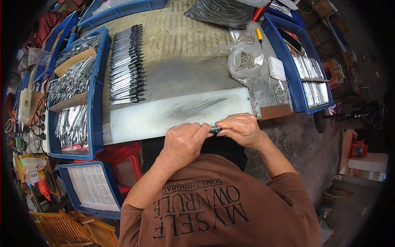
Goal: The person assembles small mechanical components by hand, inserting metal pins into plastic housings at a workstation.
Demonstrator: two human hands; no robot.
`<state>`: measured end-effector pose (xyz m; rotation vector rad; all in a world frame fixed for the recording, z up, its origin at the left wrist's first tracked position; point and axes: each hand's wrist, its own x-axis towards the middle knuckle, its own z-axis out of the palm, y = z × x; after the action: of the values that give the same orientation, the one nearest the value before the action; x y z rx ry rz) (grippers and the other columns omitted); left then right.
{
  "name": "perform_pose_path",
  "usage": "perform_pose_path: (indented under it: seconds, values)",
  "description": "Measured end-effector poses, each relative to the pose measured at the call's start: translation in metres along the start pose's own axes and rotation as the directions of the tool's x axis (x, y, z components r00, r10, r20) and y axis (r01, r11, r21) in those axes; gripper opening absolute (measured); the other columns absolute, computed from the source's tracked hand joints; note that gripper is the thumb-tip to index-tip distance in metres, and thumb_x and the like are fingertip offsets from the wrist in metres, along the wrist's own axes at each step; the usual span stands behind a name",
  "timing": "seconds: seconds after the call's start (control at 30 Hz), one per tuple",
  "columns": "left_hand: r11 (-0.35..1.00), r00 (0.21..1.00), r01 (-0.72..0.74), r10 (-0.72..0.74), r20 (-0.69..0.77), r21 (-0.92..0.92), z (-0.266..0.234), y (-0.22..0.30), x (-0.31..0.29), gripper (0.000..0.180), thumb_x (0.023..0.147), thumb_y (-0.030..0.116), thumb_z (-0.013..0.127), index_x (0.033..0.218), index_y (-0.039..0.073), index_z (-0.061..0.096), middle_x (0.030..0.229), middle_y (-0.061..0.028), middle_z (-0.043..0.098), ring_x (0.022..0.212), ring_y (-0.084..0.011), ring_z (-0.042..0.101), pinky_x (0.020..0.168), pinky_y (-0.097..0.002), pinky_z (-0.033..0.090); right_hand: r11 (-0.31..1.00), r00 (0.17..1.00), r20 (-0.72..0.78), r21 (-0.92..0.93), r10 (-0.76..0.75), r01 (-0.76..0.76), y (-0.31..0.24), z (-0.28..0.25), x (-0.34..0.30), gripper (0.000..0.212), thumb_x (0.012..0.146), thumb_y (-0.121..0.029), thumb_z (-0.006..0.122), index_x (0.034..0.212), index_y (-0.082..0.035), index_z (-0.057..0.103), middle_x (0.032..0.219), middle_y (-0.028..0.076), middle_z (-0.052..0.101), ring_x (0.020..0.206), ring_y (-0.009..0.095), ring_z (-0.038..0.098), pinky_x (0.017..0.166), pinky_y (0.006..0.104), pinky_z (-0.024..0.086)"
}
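Observation:
Close together, both hands work at the near edge of a long whitish board point(156, 119) with dark smudges. A short black cylindrical piece point(215, 130) spans the small gap between them. My left hand point(185, 142) is closed, its thumb and fingers pinching the piece's left end. On the other end, my right hand point(240, 129) pinches with thumb and forefinger. Most of the piece is covered by fingers, so its full length is hidden. Beyond the board, to the left, lies a neat column of slim silver rods with black ends point(125, 68).
At left stands a divided blue bin point(96, 103) full of metal rods; another blue bin point(302, 101) is at right. A bag of small metal parts point(247, 61), a yellow-handled tool point(259, 35) and a black bag point(222, 16) lie farther back. A red stool point(131, 164) is below left.

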<state>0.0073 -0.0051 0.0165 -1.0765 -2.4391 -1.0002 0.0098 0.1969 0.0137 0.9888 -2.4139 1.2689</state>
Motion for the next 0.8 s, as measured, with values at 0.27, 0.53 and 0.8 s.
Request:
perform_pose_path:
  seconds: [0.27,0.53,0.8]
  values:
    - [0.999,0.999,0.026,-0.025,-0.022,0.039,-0.0004,0.0046,-0.0001,0.017,0.070,0.009,0.066,0.082,0.003,0.056,0.057,-0.0056,0.049,0.048,-0.0204,0.052,0.043,-0.0311,0.040,1.000,0.999,-0.047,0.001,-0.004,0.004,-0.0025,0.0035,-0.0008,0.020,0.069,-0.012,0.071,0.083,0.001,0.064,0.067,0.010,0.063,0.058,0.021,0.062,0.051,0.0285,0.049]
    - [0.996,0.998,-0.044,0.047,-0.039,0.075,0.0001,0.0020,0.0016,0.014,0.073,0.014,0.062,0.081,0.004,0.055,0.057,-0.0032,0.044,0.046,-0.0165,0.048,0.041,-0.0284,0.040,1.000,0.999,-0.051,0.004,-0.007,0.007,-0.0003,0.0015,-0.0020,0.019,0.069,-0.012,0.071,0.082,0.001,0.064,0.067,0.010,0.063,0.058,0.021,0.062,0.051,0.0282,0.048]
    - [0.995,0.999,-0.037,0.039,-0.025,0.094,0.0012,0.0051,0.0035,0.018,0.068,0.010,0.066,0.082,0.004,0.056,0.055,-0.0037,0.046,0.047,-0.0182,0.050,0.042,-0.0298,0.040,0.999,0.997,-0.066,0.013,0.041,-0.040,-0.0014,0.0014,-0.0056,0.020,0.069,-0.012,0.071,0.084,-0.001,0.064,0.070,0.009,0.064,0.061,0.021,0.063,0.054,0.0285,0.049]
